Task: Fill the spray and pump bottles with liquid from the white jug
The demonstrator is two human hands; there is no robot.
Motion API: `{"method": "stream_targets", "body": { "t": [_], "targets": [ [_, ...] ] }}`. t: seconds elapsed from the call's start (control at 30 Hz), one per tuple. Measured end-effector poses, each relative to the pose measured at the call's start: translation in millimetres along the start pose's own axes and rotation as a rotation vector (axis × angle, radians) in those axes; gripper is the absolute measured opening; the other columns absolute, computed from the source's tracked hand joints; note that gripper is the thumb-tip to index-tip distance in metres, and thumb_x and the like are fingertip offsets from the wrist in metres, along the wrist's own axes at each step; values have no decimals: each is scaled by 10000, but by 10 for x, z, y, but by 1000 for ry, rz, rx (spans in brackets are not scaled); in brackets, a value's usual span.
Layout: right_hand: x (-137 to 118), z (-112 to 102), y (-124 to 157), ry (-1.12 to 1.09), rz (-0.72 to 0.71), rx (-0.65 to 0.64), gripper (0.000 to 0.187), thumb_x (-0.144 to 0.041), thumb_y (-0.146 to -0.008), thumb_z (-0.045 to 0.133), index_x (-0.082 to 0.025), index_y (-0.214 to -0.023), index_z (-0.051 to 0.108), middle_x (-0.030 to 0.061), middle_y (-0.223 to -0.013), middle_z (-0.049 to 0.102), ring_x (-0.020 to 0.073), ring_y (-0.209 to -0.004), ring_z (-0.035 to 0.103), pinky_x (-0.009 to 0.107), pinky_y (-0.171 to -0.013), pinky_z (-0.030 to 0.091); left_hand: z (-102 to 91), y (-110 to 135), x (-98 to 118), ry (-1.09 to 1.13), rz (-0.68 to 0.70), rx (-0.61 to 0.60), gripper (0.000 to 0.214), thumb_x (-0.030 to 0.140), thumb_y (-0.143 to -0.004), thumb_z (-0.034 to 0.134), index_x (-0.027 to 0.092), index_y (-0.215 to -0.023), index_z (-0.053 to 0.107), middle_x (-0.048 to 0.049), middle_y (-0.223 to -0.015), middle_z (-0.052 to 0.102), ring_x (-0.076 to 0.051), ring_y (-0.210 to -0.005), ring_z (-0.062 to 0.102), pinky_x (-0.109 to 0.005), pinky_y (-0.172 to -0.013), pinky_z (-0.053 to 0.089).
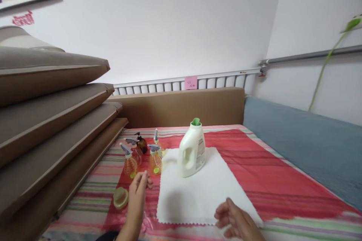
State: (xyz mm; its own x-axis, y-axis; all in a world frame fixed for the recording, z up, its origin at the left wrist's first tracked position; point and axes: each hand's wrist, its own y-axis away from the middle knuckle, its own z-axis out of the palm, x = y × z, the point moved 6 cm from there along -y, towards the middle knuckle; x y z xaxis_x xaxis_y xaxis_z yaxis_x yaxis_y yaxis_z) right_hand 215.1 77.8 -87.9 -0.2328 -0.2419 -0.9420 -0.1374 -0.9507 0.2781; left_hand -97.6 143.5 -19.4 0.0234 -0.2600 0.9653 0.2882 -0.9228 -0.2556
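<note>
A white detergent jug (pixel 192 150) with a green cap stands on a white cloth (pixel 198 192) spread over a red and striped cover (pixel 268 173). My left hand (pixel 138 192) reaches forward with loosely curled fingers and nothing in it, just short of several orange spray bottles (pixel 155 158). A small brown pump bottle (pixel 141 143) stands behind them. My right hand (pixel 236 220) rests at the cloth's near edge, fingers apart and empty.
A small round yellowish lid (pixel 121 197) lies left of my left hand. Stacked brown cushions (pixel 51 120) rise on the left. A brown headboard (pixel 181 107) and a railing stand behind. A blue sheet (pixel 305 147) lies to the right.
</note>
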Motion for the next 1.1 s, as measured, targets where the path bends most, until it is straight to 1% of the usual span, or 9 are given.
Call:
{"method": "stream_targets", "body": {
  "t": [0.1, 0.2, 0.37, 0.5, 0.63, 0.8, 0.9, 0.97, 1.1],
  "targets": [
    [-432, 78, -64, 107, -200, -1, 661, -766, -663, 452, -151, -463, 586, 59, -496, 612, 140, -478, 573, 236, -456, 421, 64, -27, 278, -46, 13, -47, 548, 570, -836, 396, 185, -466, 520, 6, -427, 493, -128, -445, 448, -249, -504, 362],
    [-593, 101, -136, 122, -146, 30, 723, -816, -638, 385, -159, -356, 488, 31, -385, 525, 119, -391, 527, 231, -437, 394, 137, -101, 369, -134, -11, -85, 686, 635, -839, 268, 195, -335, 421, 6, -319, 374, -109, -358, 354, -241, -425, 279],
    [-441, -21, -387, 41, 51, 77, 723, -815, -693, 260, -193, -326, 304, -46, -321, 346, 78, -274, 383, 222, -361, 326, 316, -195, 147, -217, -211, -132, 752, 775, -739, 217, 206, -270, 366, -6, -241, 317, -104, -272, 302, -232, -362, 191],
    [-316, -121, -524, 31, 107, 108, 710, -806, -700, 280, -195, -339, 283, -57, -313, 320, 59, -261, 316, 215, -348, 307, 355, -232, -117, -258, -304, -160, 759, 822, -689, 217, 206, -263, 339, 9, -222, 266, -102, -249, 292, -231, -353, 201],
    [-393, -105, -526, 57, 72, 111, 707, -795, -701, 312, -193, -332, 312, -51, -317, 330, 66, -267, 326, 225, -355, 312, 328, -263, -223, -260, -329, -185, 758, 835, -676, 201, 205, -276, 331, 14, -237, 276, -103, -255, 307, -232, -357, 215],
    [-711, -17, -336, 58, -73, 86, 712, -783, -730, 256, -197, -332, 323, -43, -367, 355, 82, -324, 387, 243, -420, 348, 260, -282, -76, -243, -284, -163, 750, 815, -698, 204, 210, -278, 344, 15, -249, 274, -102, -269, 299, -233, -365, 213],
    [-832, -63, -293, 29, -166, 102, 728, -777, -743, 230, -195, -316, 325, -36, -380, 353, 80, -360, 396, 237, -450, 350, 212, -313, -31, -215, -235, -138, 743, 787, -728, 187, 213, -288, 358, 10, -259, 291, -105, -286, 299, -235, -372, 208],
    [-785, -123, -356, -6, -106, 121, 728, -779, -742, 222, -203, -307, 313, -35, -370, 331, 84, -348, 370, 247, -436, 344, 187, -361, -105, -211, -228, -107, 737, 781, -732, 195, 216, -285, 351, 13, -268, 288, -108, -294, 308, -240, -379, 221],
    [-530, -53, -494, -219, 186, 40, 684, -788, -729, 241, -219, -354, 293, -54, -391, 307, 75, -342, 312, 265, -442, 384, 172, -508, -438, -198, -285, -47, 715, 768, -735, 244, 206, -320, 394, 17, -291, 326, -117, -309, 341, -248, -387, 252]
  ]
}}
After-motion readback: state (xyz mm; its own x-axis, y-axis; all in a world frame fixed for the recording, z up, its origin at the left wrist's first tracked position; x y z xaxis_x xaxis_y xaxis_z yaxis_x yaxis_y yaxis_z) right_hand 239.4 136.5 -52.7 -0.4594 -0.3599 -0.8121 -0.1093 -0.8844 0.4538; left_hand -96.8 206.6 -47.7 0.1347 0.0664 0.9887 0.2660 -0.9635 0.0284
